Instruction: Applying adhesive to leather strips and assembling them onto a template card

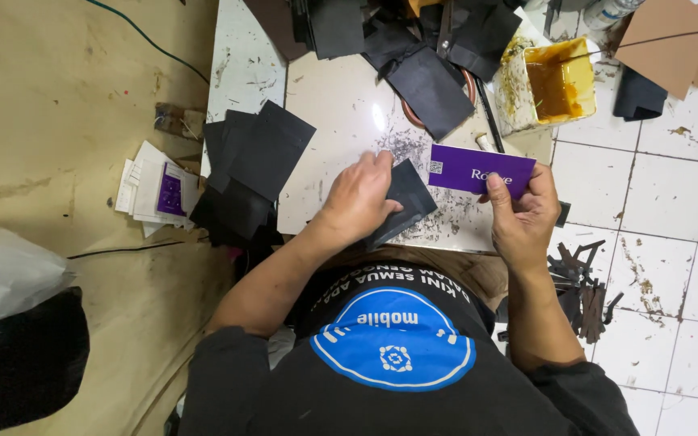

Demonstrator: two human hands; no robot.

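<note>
My left hand [359, 198] presses down on a small black leather piece [409, 198] lying on the white marble slab [341, 113]. Fingers of my right hand [523, 214] pinch the lower edge of a purple card [478, 168], holding it just right of the black piece, above the slab's near right corner. Card and black piece almost touch at the card's left end.
A stack of black pieces [256, 157] lies at the slab's left edge. More black pieces [426, 77] pile at the back. A yellow glue tub [559, 81] stands at the back right. Dark scrap strips [583, 287] litter the tiled floor; papers [155, 194] lie left.
</note>
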